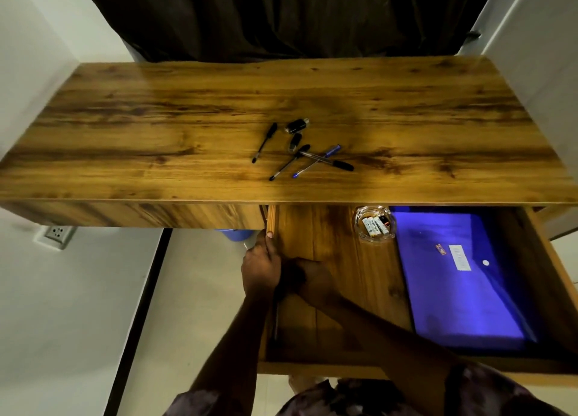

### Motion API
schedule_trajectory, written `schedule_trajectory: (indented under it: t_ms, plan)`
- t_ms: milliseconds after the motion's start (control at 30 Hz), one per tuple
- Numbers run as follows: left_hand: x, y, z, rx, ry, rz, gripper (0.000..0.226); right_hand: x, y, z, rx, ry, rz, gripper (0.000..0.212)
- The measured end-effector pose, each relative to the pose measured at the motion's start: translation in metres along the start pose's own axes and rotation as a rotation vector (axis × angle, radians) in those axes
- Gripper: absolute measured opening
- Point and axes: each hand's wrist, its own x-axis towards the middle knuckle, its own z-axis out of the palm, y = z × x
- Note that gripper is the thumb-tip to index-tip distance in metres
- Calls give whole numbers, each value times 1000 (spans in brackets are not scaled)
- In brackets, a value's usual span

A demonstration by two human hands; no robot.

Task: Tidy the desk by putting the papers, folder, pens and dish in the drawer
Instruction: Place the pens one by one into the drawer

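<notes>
left grip (pixel 261 265) holds drawer wall (pixel 271 218); pens (pixel 301 157) beyond, on desk (pixel 156 118).

The desk (pixel 156 128) top is wood-grain board, brown with dark streaks, smooth, with a soft sheen where light falls. The drawer (pixel 328 259) is paler wood with plain grain and a duller finish. The dish (pixel 359 235) is thick clear glass with bright glints on its rim. The folder (pixel 453 290) is smooth blue plastic, slightly glossy. The pens (pixel 312 160) have clear plastic barrels with black or blue caps. The curtain (pixel 281 15) is dark matt cloth in folds; the sleeve (pixel 500 393) is patterned cloth
</notes>
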Motion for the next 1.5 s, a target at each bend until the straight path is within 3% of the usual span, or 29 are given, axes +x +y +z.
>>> schedule_trajectory:
  t_ms: [100,267,533,667,800,1067,1167,1333,1500]
  plan:
    - [2,-1,1,-10,-35,-29,52,12,-23,-41,-147,228,-104,26]
    - [5,-2,0,-23,-44,-27,47,67,-68,-115,-229,433,-283,18]
    - [4,-3,0,-13,-12,-19,50,140,-88,-167,-846,401,-159,40]
    - [3,-2,-1,-6,3,6,55,147,-81,-191,-931,396,-14,49]
    - [4,-2,-1,-10,-10,-13,48,135,-66,-198,-764,485,-55,41]
    - [6,1,-1,-23,6,20,41,113,-36,-193,-769,507,-85,26]
    - [7,0,-1,-17,8,28,42,106,-38,-200,-468,583,-213,22]
    - [7,1,-1,-18,9,17,41,73,-57,-205,20,490,-401,18]
    - [2,5,-5,-8,18,22,42,38,-59,-198,323,325,-262,28]
